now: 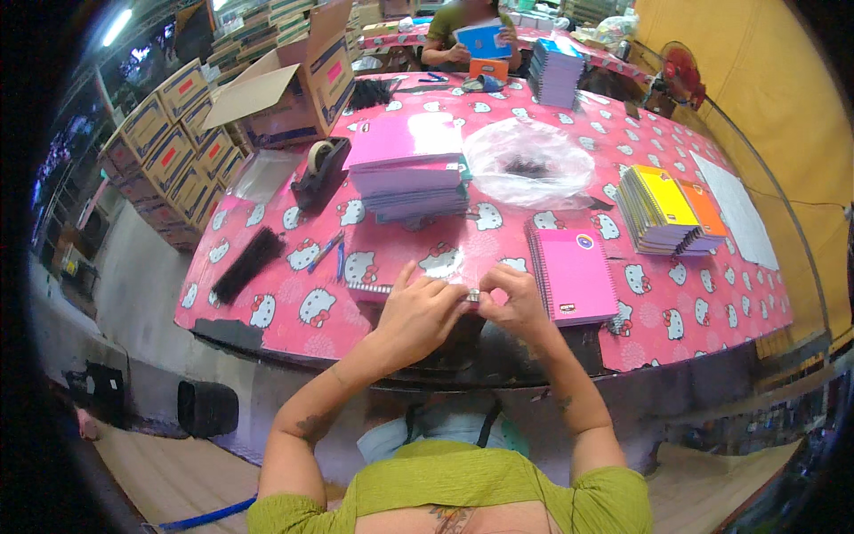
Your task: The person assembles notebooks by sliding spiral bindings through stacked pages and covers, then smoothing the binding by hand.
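Observation:
A spiral-bound notebook (pixel 368 288) is at the near table edge in front of me, its coil side up and most of it hidden by my hands. My left hand (pixel 422 313) closes over its bound edge. Close beside it, my right hand (pixel 513 303) pinches at the coil's right end with thumb and forefinger. A small pale bit shows between the fingertips, too small to name. Right of my hands lies a pink spiral notebook (pixel 574 274), on top of others. Beyond my hands rises a stack of pink-covered notebooks (pixel 407 165).
A tape dispenser (pixel 320 173), black wire bundle (pixel 248 265) and pens (pixel 326 252) lie left. A clear plastic bag (pixel 529 165) sits behind. Yellow notebooks (pixel 656 200) stand right. An open carton (pixel 298 89) is far left. Across the table, a person holds a blue notebook (pixel 485 41).

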Motion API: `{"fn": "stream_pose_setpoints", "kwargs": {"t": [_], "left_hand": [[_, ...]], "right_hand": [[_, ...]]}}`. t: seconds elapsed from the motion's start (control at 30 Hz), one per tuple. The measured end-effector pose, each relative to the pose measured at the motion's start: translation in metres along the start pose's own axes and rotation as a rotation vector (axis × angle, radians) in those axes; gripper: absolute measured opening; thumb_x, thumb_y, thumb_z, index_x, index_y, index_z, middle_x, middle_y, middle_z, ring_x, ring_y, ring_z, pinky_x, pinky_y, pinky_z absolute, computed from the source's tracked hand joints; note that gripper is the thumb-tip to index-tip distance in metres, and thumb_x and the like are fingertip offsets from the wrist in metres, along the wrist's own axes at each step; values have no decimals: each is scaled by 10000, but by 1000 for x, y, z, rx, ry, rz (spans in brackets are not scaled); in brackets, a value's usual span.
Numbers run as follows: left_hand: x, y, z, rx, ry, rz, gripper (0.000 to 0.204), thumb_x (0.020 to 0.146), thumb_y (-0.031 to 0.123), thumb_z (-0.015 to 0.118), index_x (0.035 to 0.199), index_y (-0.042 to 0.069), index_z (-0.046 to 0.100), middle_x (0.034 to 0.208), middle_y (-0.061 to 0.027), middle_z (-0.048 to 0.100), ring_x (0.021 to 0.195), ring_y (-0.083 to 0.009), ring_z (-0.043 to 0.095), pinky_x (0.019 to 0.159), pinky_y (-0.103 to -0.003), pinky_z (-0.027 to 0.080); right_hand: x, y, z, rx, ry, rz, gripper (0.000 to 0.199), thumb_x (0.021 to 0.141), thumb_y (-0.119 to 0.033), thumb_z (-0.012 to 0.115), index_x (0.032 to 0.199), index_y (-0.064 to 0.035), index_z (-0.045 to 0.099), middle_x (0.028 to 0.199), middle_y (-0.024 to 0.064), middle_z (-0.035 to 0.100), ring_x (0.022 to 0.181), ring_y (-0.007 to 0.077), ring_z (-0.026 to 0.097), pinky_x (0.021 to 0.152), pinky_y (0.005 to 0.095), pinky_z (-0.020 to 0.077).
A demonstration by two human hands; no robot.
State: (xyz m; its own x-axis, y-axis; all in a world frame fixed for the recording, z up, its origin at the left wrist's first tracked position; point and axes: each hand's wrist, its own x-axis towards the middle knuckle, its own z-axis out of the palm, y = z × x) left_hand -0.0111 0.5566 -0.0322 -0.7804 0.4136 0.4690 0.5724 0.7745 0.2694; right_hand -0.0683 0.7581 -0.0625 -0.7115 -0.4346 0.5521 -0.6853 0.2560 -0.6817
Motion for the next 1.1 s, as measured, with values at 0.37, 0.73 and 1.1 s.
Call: {"fn": "stream_pose_setpoints", "kwargs": {"t": [0.37, 0.73, 1.1], "left_hand": [[70, 38, -126, -250, 24, 396, 378, 785, 47, 706, 1160, 87, 687, 1017, -100, 682, 994, -317, 641, 887, -429, 499], [99, 4, -60, -195, 321, 119, 282, 893, 121, 707, 1168, 68, 671, 1155, -156, 637, 1033, -342, 656, 867, -404, 533], [83, -108, -58, 112, 335, 15, 263, 891, 141, 699, 1136, 47, 679, 1099, -156, 662, 989, -347, 659, 861, -410, 528]], "right_hand": [[-22, -97, -49, 47, 245, -48, 445, 837, 46, 671, 1271, -28, 610, 1196, 174, 677, 1066, 327, 682, 899, 388, 541], [-101, 50, -130, -962, 129, -88, 461, 857, -237, 718, 1311, -192, 647, 1306, 35, 644, 1286, 251, 537, 1078, 472, 382], [-112, 54, -117, -798, -77, 200, 606, 887, -463, 687, 1402, -169, 566, 1454, 119, 519, 1381, 315, 439, 1158, 550, 262]]}}
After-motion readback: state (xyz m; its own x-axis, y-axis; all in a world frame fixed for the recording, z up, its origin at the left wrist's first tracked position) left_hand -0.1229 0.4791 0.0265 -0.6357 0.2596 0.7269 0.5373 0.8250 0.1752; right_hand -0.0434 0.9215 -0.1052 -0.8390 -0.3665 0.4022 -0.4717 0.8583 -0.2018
